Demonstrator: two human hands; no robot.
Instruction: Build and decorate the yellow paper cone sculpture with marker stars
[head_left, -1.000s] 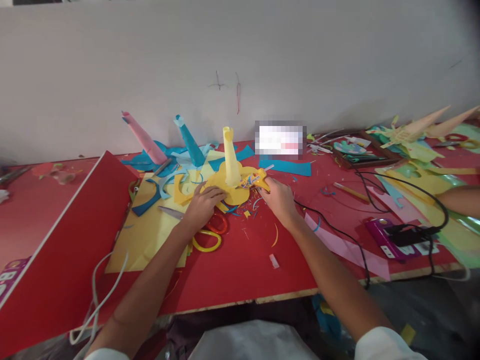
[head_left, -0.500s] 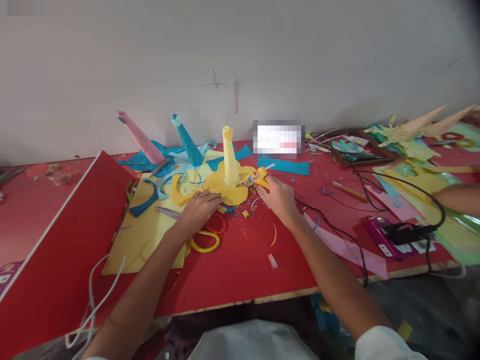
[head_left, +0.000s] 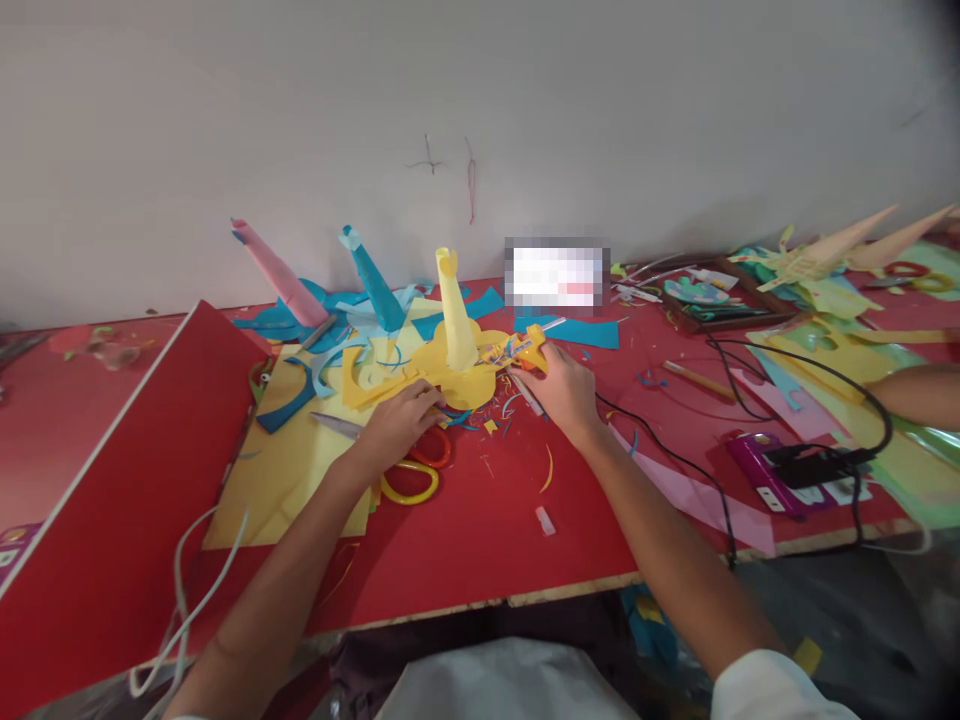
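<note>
My right hand (head_left: 568, 392) grips a yellow-orange glue gun (head_left: 532, 348) with a clear glue stick at its back. Its tip points left, by the foot of a pale yellow paper cone (head_left: 455, 320). The cone stands slightly tilted on a yellow flower-shaped paper base (head_left: 474, 390). On the left edge of that base is my left hand (head_left: 401, 420), fingers curled and pressed down on the paper. Just below it lie scissors (head_left: 411, 484) with red and yellow handles, partly under the hand.
A blue cone (head_left: 377, 285) and a pink cone (head_left: 281, 268) stand at back left. Paper scraps litter the red table (head_left: 480, 540). A red board (head_left: 142, 480) leans at left. Black cords run to a purple power strip (head_left: 765, 475). Another person's arm (head_left: 919, 393) reaches in at right.
My right hand and the glue gun have shifted slightly right and up. The yellow cone leans a little more to the left. My left hand has barely moved on the paper.
</note>
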